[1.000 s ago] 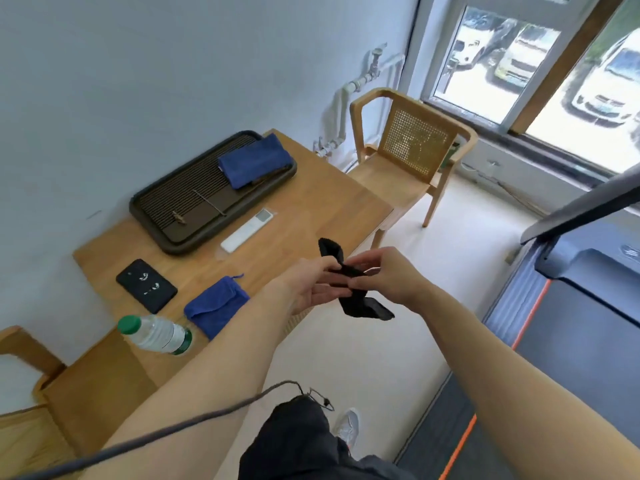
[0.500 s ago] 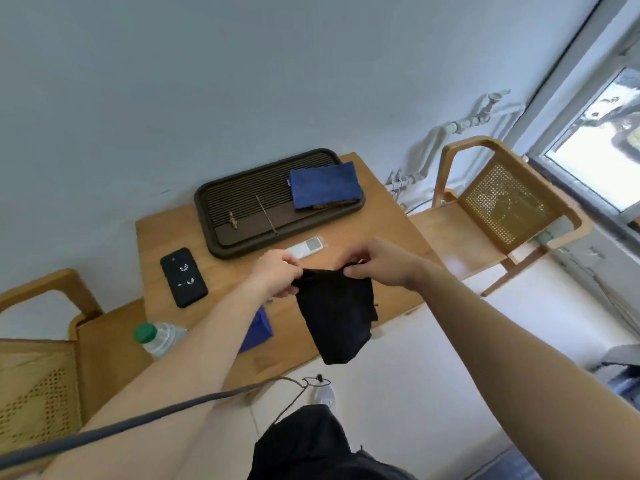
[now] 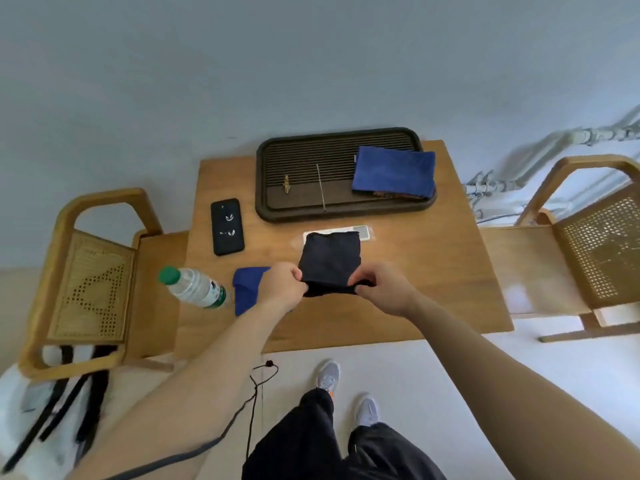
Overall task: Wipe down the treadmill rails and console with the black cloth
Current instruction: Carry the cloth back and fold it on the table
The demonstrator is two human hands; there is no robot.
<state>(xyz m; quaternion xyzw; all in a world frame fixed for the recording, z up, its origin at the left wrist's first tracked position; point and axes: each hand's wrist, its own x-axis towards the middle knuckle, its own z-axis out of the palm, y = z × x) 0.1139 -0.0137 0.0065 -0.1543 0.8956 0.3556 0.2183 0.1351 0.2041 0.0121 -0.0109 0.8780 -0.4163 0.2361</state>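
The black cloth [image 3: 329,261] is spread flat over the middle of the wooden table [image 3: 433,271], its far edge covering part of a white remote [image 3: 363,233]. My left hand [image 3: 284,289] pinches the cloth's near left corner. My right hand [image 3: 384,289] pinches the near right corner. The near edge is bunched between the two hands. No part of the treadmill is in view.
A dark slatted tray [image 3: 304,168] at the table's back holds a folded blue cloth [image 3: 394,171]. A black phone [image 3: 227,226], a water bottle [image 3: 194,289] and another blue cloth [image 3: 247,289] lie left. Wooden cane chairs [image 3: 90,282] [image 3: 595,244] flank the table.
My view swung from the treadmill and window to face the table squarely. The cloth went from a twisted bundle, to hanging open, to lying spread over the table, held by both hands throughout.
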